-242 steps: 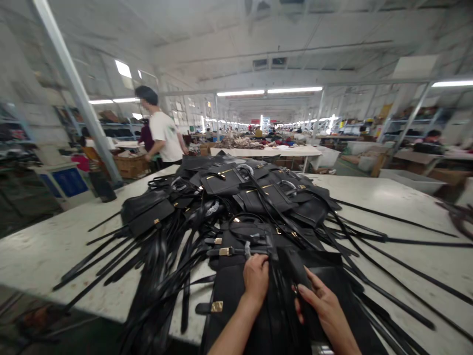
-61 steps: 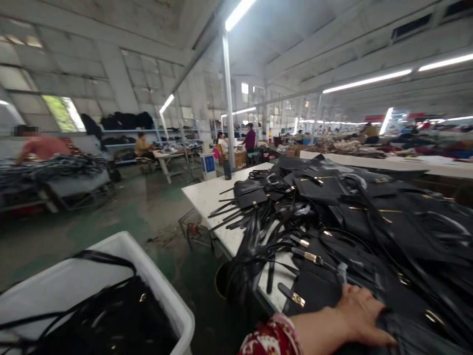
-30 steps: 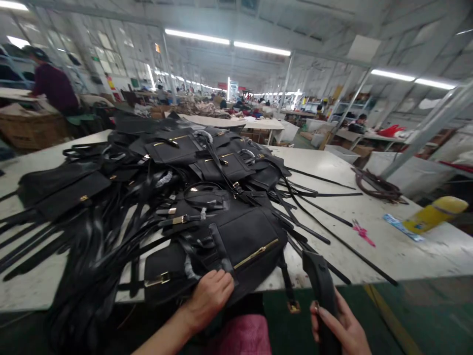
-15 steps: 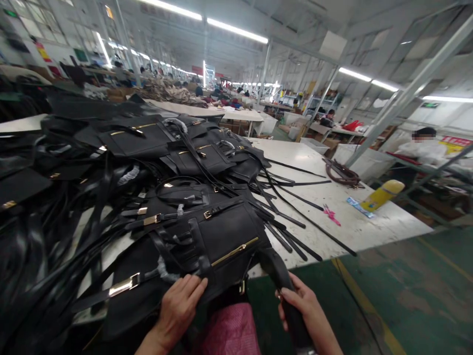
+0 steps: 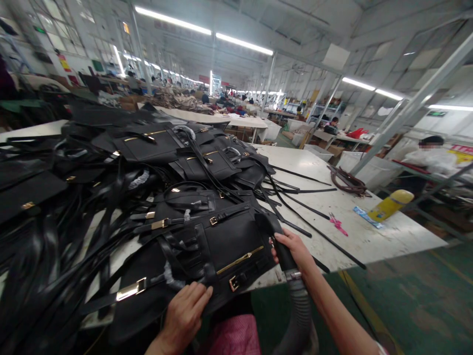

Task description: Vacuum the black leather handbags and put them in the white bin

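Observation:
A black leather bag piece with a gold zipper and gold buckles lies flat at the table's near edge. My left hand grips its near edge, fingers over the top and thumb hidden. My right hand is wrapped round the black handle of a vacuum hose, whose grey corrugated tube hangs down past the table edge. The nozzle rests at or just above the bag's right end; I cannot tell whether it touches.
More black bags and straps are heaped across the left and back of the white table. On its right side lie pink snips, a yellow bottle, a blue-and-white packet and coiled brown straps. A person is at far right.
My right hand has raised the vacuum hose handle from below the table edge to the bag's right end. A buckle at the bag's near right now shows. My left hand keeps its hold.

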{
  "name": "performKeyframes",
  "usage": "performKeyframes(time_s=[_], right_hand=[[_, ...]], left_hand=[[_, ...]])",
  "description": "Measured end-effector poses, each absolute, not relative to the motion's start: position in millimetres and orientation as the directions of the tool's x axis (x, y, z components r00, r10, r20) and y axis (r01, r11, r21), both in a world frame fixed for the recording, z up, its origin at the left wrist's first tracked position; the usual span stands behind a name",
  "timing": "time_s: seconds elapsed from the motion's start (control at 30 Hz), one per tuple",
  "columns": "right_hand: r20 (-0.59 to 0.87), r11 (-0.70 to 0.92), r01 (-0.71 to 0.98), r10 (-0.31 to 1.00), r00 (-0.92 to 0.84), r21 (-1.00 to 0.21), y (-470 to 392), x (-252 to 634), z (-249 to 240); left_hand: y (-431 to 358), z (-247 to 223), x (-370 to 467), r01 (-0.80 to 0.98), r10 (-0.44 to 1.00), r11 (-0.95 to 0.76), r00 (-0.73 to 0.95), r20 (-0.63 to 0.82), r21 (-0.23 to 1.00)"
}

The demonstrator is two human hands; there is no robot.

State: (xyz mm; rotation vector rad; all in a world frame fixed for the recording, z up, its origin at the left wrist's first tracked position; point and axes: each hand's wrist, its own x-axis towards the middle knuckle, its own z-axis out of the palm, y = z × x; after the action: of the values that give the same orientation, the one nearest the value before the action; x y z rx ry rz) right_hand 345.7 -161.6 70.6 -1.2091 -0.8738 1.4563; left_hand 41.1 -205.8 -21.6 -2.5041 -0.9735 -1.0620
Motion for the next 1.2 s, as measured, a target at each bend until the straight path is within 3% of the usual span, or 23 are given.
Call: performKeyframes(time_s=[0.2, 0.4, 0.63, 0.73, 0.9, 1.03, 1.2], right_hand=[[-0.303, -0.315, -0.135, 0.948, -0.102, -0.94, -83.4, 332.5, 73.5], [-0.149, -0.151, -0.13, 0.989, -0.023, -0.98, -77.4, 304.1, 88.1], [-0.233, -0.292, -0.08, 0.875, -0.425, -0.953, -127.1, 246.5, 97.9], [-0.293, -0.355, -0.031, 0.815, -0.5, -0.934, -133.9, 220.2, 87.9], [-0.347, -0.37, 0.047, 0.81, -0.473, -0.928, -130.5, 188.6, 79.8], [-0.273, -0.308, -0.011, 0.858, -0.435, -0.951, -121.8, 171.3, 83.7], [-0.164, -0.188, -0.143, 0.973, -0.164, -0.972, -109.0, 202.3, 97.3]], left_hand=[[-204.5, -14.9, 45.2, 0.66, 0.529, -0.742, 0.465, 0.71, 0.12], [-210.7, -12.4, 46.2, 0.67, 0.498, -0.74, 0.485, 0.719, 0.061], [-216.7, -16.0, 48.6, 0.722, 0.534, -0.686, 0.422, 0.733, 0.084], [-216.7, -17.8, 48.8, 0.719, 0.531, -0.688, 0.409, 0.742, 0.096], [-215.5, -23.1, 48.7, 0.723, 0.533, -0.681, 0.382, 0.755, 0.115], [-213.3, -25.8, 48.1, 0.716, 0.518, -0.691, 0.392, 0.76, 0.102], [-213.7, -28.9, 45.8, 0.721, 0.521, -0.686, 0.388, 0.761, 0.102]])
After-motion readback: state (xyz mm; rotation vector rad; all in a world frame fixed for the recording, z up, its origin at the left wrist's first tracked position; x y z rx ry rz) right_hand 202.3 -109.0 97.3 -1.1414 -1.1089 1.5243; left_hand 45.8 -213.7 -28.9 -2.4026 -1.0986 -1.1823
